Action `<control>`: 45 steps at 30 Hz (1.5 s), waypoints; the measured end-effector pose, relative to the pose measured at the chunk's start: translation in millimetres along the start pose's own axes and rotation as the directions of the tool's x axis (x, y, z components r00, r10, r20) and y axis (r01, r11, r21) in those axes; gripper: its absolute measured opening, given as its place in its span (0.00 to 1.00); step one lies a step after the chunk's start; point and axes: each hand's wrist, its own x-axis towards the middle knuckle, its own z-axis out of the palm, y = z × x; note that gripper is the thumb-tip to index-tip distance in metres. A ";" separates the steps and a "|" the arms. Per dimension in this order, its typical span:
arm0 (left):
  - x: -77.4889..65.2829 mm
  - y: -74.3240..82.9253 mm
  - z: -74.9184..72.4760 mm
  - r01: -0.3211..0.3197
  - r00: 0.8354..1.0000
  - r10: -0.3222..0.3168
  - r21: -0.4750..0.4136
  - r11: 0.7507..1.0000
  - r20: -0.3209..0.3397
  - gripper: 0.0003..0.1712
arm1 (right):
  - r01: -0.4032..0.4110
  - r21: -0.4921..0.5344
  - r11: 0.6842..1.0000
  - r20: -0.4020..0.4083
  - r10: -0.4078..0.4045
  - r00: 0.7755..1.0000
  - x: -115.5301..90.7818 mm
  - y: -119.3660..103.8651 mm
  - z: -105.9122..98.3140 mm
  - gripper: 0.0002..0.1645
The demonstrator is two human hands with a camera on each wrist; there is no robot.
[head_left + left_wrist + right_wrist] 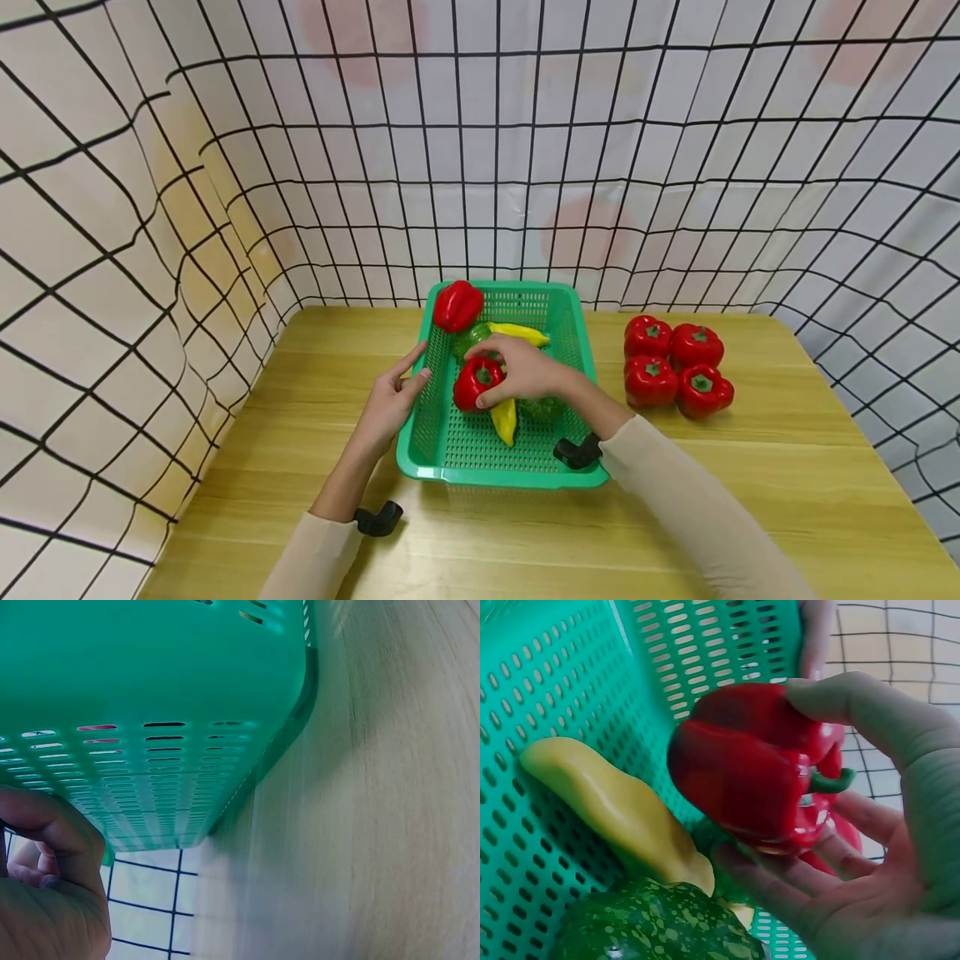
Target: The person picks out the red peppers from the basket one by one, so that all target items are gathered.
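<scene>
My right hand [528,367] is over the green basket [517,477] and holds a red bell pepper [472,387] between thumb and fingers. In the right wrist view the bell pepper [742,769] lies on its side with its green stem towards the palm. My left hand [390,404] holds the basket's left rim, thumb across it; in the left wrist view, bent fingers of that hand [56,885] are beside the slotted wall [150,780]. Near the held pepper are a yellow pepper-like vegetable [615,810] and a speckled dark green vegetable [652,926].
Another red bell pepper [458,306] is in the basket's back left corner, near a green vegetable [470,340]. A second yellow piece [505,421] points towards the front. Several red bell peppers [651,381] stand grouped on the wooden table [780,483], right of the basket. Black wire mesh [480,179] surrounds the table.
</scene>
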 end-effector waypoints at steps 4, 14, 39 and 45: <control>0.8 0.5 0.5 0.006 1.000 -0.006 -0.006 1.000 0.002 0.30 | 0.002 0.036 0.999 -0.051 0.000 0.999 -6.3 -5.9 -5.3 0.46; 2.4 0.1 3.1 0.015 1.000 -0.013 -0.059 0.998 0.028 0.30 | 0.014 0.100 0.995 -0.160 0.002 0.987 -25.1 -18.6 -19.0 0.41; -1.6 2.3 1.5 0.014 1.000 -0.014 -0.022 1.000 0.017 0.30 | -0.067 0.123 0.990 -0.329 0.104 0.939 -113.3 -10.7 -63.7 0.45; -1.6 3.4 1.6 0.015 1.000 -0.015 -0.034 0.999 0.020 0.30 | -0.082 0.122 0.989 -0.405 0.125 0.906 -143.6 -2.6 -70.5 0.45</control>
